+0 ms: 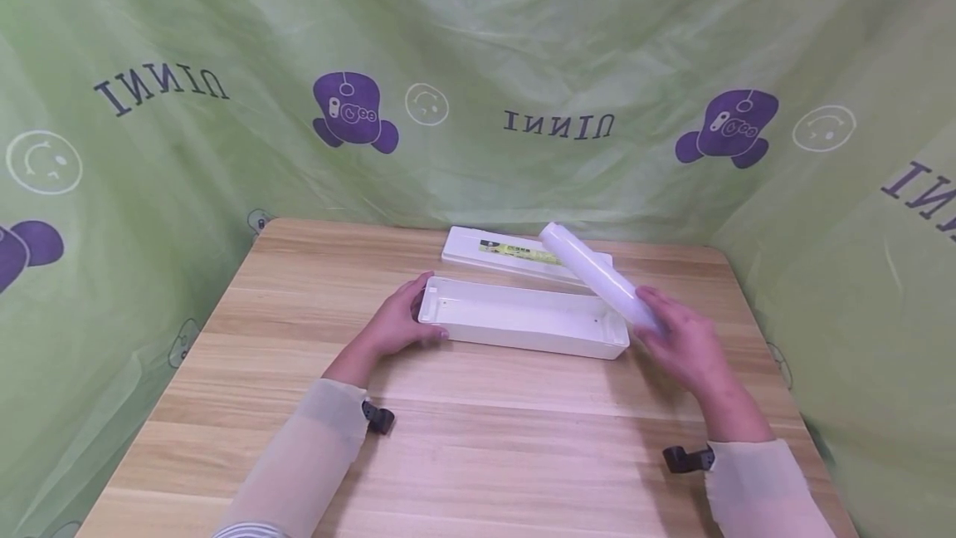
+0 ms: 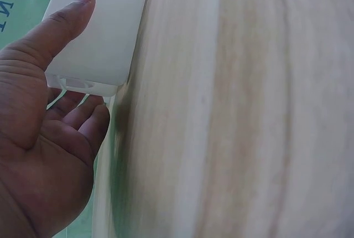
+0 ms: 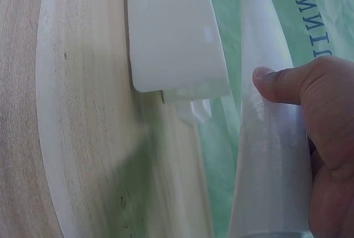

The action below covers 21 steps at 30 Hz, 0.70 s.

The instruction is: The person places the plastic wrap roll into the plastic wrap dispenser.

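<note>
A long white plastic box (image 1: 523, 339) sits on the wooden table with its inside showing. My left hand (image 1: 396, 322) grips its left end, thumb on the front wall and the other fingers around the end. In the left wrist view, the thumb lies along the box's white wall (image 2: 110, 33). My right hand (image 1: 683, 339) holds a roll of cling film (image 1: 593, 268) by its near end, tilted up and leftward over the box's right end. The right wrist view shows the thumb pressed along the shiny roll (image 3: 265, 138), beside the box (image 3: 171, 33).
Behind the box lies a flat white lid (image 1: 466, 245) with a yellow-green label, partly hidden by the roll. The wooden table (image 1: 478, 455) stretches toward me. Green printed cloth (image 1: 478, 48) hangs around the table's back and sides.
</note>
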Motion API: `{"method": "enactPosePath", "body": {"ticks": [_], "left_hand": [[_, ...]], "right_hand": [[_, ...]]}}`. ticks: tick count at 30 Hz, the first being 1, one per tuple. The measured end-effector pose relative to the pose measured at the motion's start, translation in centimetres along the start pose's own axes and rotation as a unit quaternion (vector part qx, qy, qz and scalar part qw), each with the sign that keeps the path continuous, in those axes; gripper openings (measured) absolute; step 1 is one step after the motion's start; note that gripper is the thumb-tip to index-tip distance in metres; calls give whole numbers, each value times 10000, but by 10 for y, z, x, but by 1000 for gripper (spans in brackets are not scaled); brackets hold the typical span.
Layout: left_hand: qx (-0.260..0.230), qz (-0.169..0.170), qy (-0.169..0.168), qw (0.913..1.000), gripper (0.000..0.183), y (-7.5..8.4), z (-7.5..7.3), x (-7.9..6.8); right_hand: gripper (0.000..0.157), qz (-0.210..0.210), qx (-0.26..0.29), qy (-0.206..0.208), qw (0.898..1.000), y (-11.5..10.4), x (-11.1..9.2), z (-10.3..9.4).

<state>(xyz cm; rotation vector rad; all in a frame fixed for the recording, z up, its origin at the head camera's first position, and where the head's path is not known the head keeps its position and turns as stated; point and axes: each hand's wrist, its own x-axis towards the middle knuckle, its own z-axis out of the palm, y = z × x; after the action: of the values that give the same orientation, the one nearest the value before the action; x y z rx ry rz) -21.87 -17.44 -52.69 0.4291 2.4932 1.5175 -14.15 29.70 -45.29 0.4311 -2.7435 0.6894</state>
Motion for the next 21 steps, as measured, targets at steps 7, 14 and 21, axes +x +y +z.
{"method": "enactPosePath", "body": {"ticks": [7,14,21], "left_hand": [[-35,-17,11,10000,125,0,0,0],[-57,12,27,10000,124,1,0,0],[-123,1,5,9999,123,1,1,0]], "right_hand": [[62,-217,-36,72,9997,0,2,3],[62,-217,0,-7,9998,-1,3,4],[63,-272,-24,-19,9996,0,3,6]]}}
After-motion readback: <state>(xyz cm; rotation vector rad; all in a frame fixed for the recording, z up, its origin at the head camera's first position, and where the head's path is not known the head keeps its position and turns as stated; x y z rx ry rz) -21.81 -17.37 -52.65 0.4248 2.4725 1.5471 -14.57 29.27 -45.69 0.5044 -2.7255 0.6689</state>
